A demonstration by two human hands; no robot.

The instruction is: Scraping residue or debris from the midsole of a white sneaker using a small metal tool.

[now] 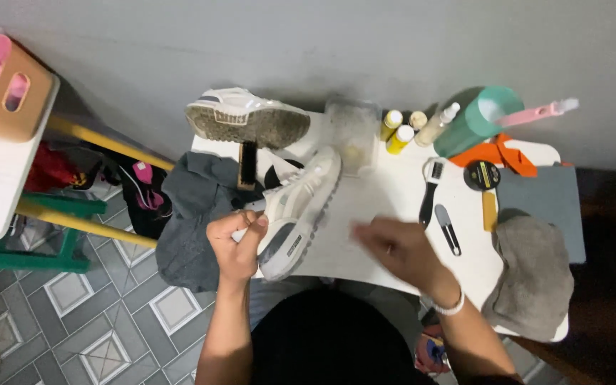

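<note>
A white sneaker [295, 212] is steadied at its heel by the left hand [235, 244], whose grip is closed around the collar; it lies on its side near the front left of the white desk [365, 207]. The right hand [402, 251] is blurred above the desk, and whether its grip is open or closed cannot be told. The sneaker could be tipped off the near edge, since part of it overhangs. The small bottles [398, 130] near the wall could be knocked over by a wide sweep. A second sneaker [245, 117] is propped sole-out on a brush [247, 165]. A grey wall is seen behind, and a tiled floor [101, 321] below.
</note>
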